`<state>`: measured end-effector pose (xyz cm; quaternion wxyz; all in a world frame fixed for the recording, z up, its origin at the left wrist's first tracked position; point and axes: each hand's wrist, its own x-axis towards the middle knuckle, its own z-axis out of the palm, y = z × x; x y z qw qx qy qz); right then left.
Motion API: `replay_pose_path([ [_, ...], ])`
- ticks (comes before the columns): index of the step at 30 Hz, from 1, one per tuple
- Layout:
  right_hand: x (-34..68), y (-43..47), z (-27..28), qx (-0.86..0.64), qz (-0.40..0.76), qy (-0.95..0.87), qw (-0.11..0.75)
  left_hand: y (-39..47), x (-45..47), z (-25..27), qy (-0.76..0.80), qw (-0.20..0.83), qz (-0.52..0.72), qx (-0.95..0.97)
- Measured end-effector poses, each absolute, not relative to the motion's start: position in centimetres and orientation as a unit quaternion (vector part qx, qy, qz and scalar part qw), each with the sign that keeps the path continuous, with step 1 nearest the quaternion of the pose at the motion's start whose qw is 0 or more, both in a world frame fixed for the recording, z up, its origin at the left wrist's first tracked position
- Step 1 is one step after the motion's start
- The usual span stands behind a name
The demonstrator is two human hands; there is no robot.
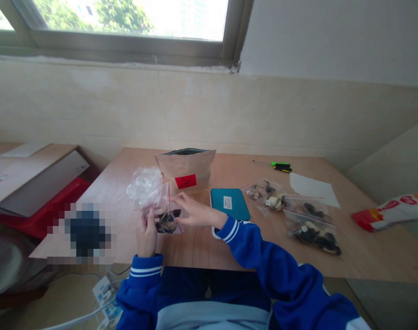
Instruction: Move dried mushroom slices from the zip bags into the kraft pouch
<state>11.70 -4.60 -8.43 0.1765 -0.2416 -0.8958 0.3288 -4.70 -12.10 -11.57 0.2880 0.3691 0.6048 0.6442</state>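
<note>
A small clear zip bag [168, 221] with dark dried pieces in it is between my two hands, over the table's front half. My left hand [147, 231] grips the bag's left side, fingers closed on it. From the right, my right hand [191, 211] reaches across with its fingers at the bag's red-striped zip edge, pinching it. Just behind stands an open brown paper pouch [186, 169] with a red label. A crumpled heap of clear plastic bags [145, 185] lies to its left. Beside my right wrist is a teal-topped flat scale [230, 204], partly covered by my sleeve.
Several filled zip bags [315, 233] lie on the right of the table [202, 250]. Screwdrivers [281, 166] and a white paper sheet [314, 189] are behind them. A red and white packet [389, 213] lies at far right. A blurred dark object [88, 231] is at left.
</note>
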Motion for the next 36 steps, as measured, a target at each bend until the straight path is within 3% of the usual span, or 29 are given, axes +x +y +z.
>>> replay_pose_path([
  [5,12.4,-4.7,-8.3,-0.213,0.301,-0.914,0.167,-12.4,-4.3,-11.0,0.6,0.3,0.641,0.373],
  [20,13.7,-4.4,-7.4,-0.188,0.369,-0.901,0.129,-12.5,-3.1,-10.3,0.573,0.358,0.649,0.35],
  [29,13.8,-5.5,-7.2,-0.263,0.475,-0.817,0.196,-11.9,-3.4,-11.7,0.586,0.357,0.656,0.316],
  [36,13.8,-5.5,-7.6,-0.259,0.406,-0.832,0.275,-11.9,-3.1,-11.2,0.587,0.365,0.658,0.299],
])
